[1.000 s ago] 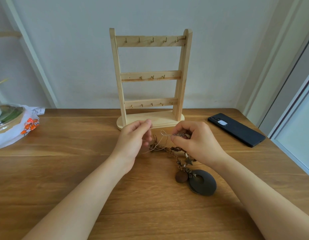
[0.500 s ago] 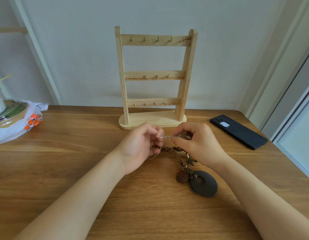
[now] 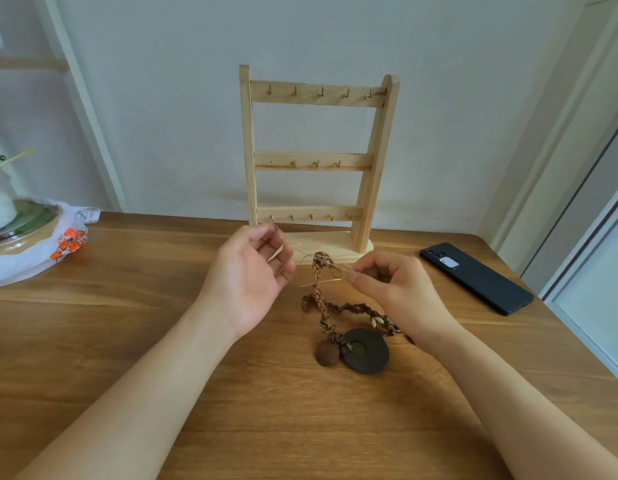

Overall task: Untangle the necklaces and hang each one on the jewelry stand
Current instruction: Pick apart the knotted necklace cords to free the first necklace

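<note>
A tangle of brown braided necklaces [image 3: 320,295] lies on the wooden table in front of the jewelry stand [image 3: 316,161], whose three rails of small hooks carry nothing. A dark round disc pendant [image 3: 366,351] and a brown bead pendant [image 3: 327,353] lie at the near end of the tangle. My left hand [image 3: 247,278] pinches a thin pale cord strand and holds it up to the left. My right hand [image 3: 394,292] pinches the other end of thin strands by the braid's raised loop. Part of the shell-beaded braid is hidden under my right wrist.
A black phone [image 3: 475,276] lies on the table at the right. At the far left sits a white plastic bag [image 3: 41,251] with an orange print, holding a lidded bowl. The wall stands close behind the stand, and the table's right edge runs near the phone.
My hands have drawn apart: the left one turned palm-up and pulled a thin strand to the left, lifting the braid's loop. More of the braided cords now shows between the hands.
</note>
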Motion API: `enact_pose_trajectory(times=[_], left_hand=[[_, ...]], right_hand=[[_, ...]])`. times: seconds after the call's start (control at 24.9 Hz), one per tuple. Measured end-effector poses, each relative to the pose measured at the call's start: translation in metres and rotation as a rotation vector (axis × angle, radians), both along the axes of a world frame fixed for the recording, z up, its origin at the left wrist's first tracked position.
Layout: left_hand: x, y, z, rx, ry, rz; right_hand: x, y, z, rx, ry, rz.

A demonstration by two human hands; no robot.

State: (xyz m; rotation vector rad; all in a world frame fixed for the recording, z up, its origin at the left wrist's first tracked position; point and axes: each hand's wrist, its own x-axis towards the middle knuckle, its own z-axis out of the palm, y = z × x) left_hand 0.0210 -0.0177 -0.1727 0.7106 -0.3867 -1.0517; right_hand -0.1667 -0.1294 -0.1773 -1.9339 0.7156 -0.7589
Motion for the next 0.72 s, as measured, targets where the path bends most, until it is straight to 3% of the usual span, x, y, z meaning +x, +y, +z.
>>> enact_pose_trajectory(times=[0.28,0.48,0.72], left_hand=[[-0.006,0.001,0.005,-0.101,-0.099,-0.161],[-0.004,0.002,0.004,-0.114,-0.252,-0.170],[-0.014,0.000,-0.006,0.125,-0.540,-0.319]], right_hand=[[0.003,0.014,0.007,0.725,-0.205,0.314],[0.002,0.016,0.019,0.716,-0.361,0.325],[-0.002,0.018,0.032,0.609,-0.423,0.296]])
